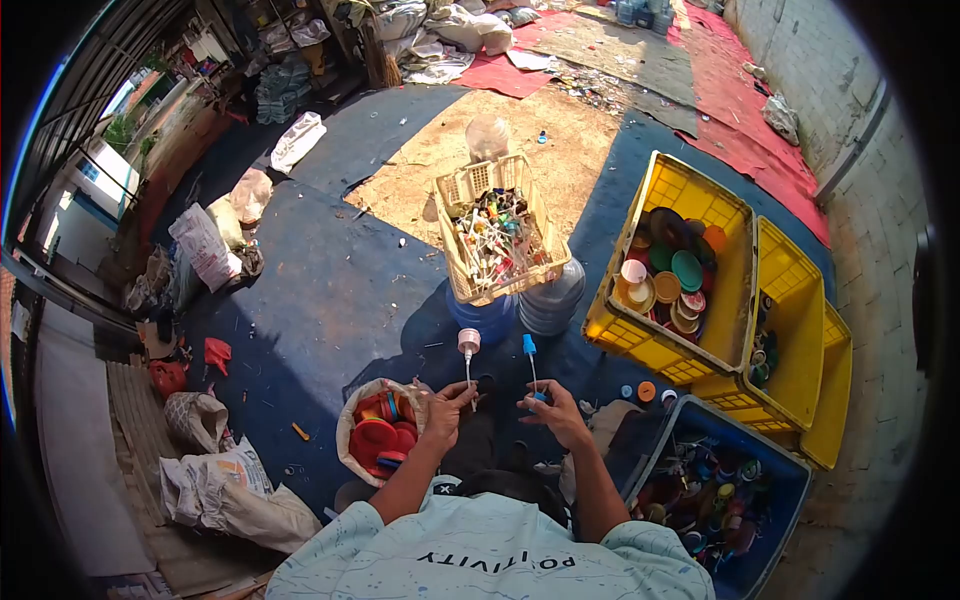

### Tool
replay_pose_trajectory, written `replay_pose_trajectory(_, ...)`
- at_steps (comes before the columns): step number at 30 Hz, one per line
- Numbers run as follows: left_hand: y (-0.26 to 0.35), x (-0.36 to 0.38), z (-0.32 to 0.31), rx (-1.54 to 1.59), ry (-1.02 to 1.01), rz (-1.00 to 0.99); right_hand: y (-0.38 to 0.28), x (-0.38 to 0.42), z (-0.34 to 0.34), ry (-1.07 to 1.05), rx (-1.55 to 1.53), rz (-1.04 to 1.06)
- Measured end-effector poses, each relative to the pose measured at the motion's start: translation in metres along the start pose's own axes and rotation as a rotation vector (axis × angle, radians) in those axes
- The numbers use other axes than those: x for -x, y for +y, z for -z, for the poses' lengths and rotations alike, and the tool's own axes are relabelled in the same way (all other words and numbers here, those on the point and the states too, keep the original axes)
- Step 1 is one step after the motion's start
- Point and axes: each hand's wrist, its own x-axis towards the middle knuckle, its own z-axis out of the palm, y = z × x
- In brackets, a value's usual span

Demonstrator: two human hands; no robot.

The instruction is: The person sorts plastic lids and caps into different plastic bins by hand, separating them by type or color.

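My left hand (446,412) is closed around the lower tube of a pale pink pump dispenser top (468,342), its wide head pointing up. In my right hand (558,413), the fingers pinch a blue pump dispenser top (529,346) by its lower end, where another bit of blue shows between the fingers. The two pump tops stand upright side by side, apart from each other. Just beyond them, a cream plastic crate (513,287) full of pump tops and thin tubes rests on a blue water jug (482,316) and a clear water jug (553,300).
At my left stands a sack (347,424) of red lids. To the right are yellow crates (660,352) with coloured lids and a blue bin (797,478) of mixed caps. Stuffed bags (240,497) lie at far left; loose caps (647,390) dot the floor.
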Motion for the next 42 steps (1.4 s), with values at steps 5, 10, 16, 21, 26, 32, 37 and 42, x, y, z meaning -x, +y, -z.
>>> replay_pose_trajectory(5, 0.02, -0.091, -0.016, 0.06, -0.018, 0.12, -0.011, -0.08, 0.007, 0.097, 0.009, -0.062)
replay_pose_trajectory(10, 0.058, -0.191, -0.034, 0.058, -0.026, 0.137, -0.044, -0.189, 0.005, 0.172, 0.021, -0.142)
replay_pose_trajectory(16, 0.116, -0.286, -0.048, 0.028, -0.071, 0.14, -0.104, -0.303, -0.009, 0.239, 0.133, -0.155)
replay_pose_trajectory(21, 0.156, -0.345, -0.071, -0.081, -0.022, 0.151, -0.136, -0.372, -0.01, 0.344, 0.085, -0.106)
replay_pose_trajectory(26, 0.145, -0.375, -0.062, -0.166, 0.019, 0.181, -0.138, -0.368, -0.005, 0.454, 0.408, -0.159)
replay_pose_trajectory(32, 0.119, -0.349, -0.075, -0.34, -0.052, 0.321, -0.06, -0.28, 0.027, 0.461, 0.519, -0.296)
replay_pose_trajectory(37, 0.092, -0.286, -0.128, -0.448, -0.274, 0.377, -0.02, -0.164, 0.027, 0.63, 0.451, -0.317)
replay_pose_trajectory(42, 0.024, -0.224, -0.157, -0.527, -0.621, 0.358, 0.022, -0.042, 0.013, 0.955, 0.257, -0.202)
